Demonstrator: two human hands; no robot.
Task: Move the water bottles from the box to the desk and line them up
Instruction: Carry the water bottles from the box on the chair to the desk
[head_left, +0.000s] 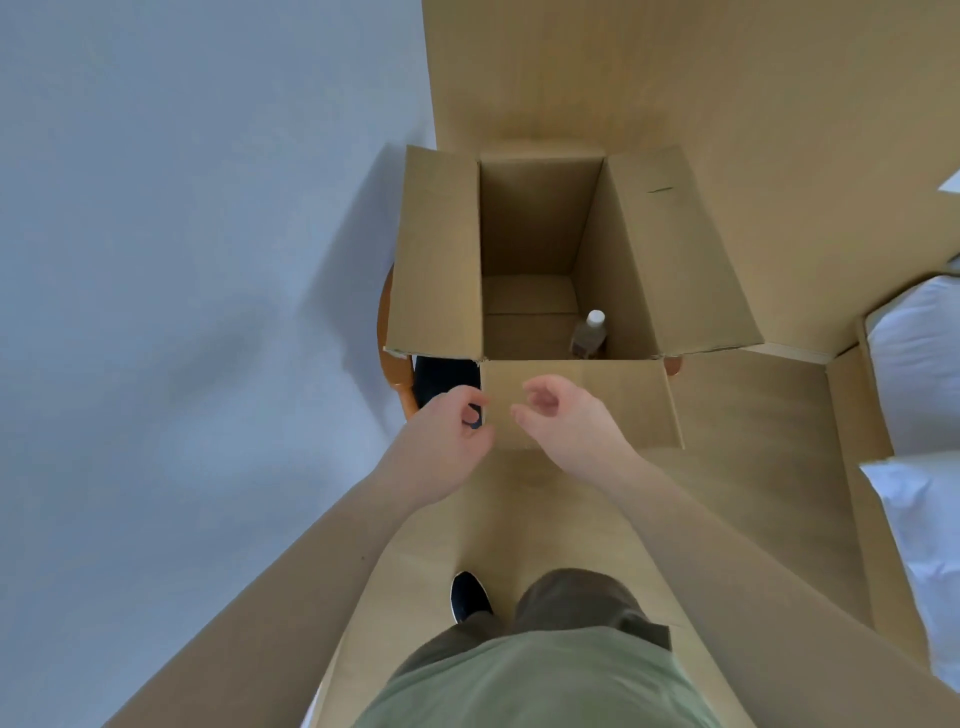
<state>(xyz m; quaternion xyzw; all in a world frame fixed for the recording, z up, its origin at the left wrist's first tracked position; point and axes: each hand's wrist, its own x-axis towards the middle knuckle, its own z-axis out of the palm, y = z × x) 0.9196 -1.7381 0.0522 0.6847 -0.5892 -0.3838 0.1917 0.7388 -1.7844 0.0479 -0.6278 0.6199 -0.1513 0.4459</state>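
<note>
An open cardboard box (436, 249) stands in front of me on a wooden chair, all flaps folded out. One clear water bottle (591, 335) with a white cap stands upright in the box's near right corner. My left hand (447, 436) hovers at the left edge of the near flap, fingers loosely curled and holding nothing. My right hand (561, 415) hangs over that same flap, fingers curved and apart, also holding nothing. Both hands are outside the box, below its opening. No desk with lined-up bottles is visible.
The wooden chair (395, 374) with a dark seat shows under the box's left side. A white wall (182, 312) runs along the left. White bedding (919, 374) lies at the right edge. My dark shoe (470, 597) stands on the light wooden floor (753, 441).
</note>
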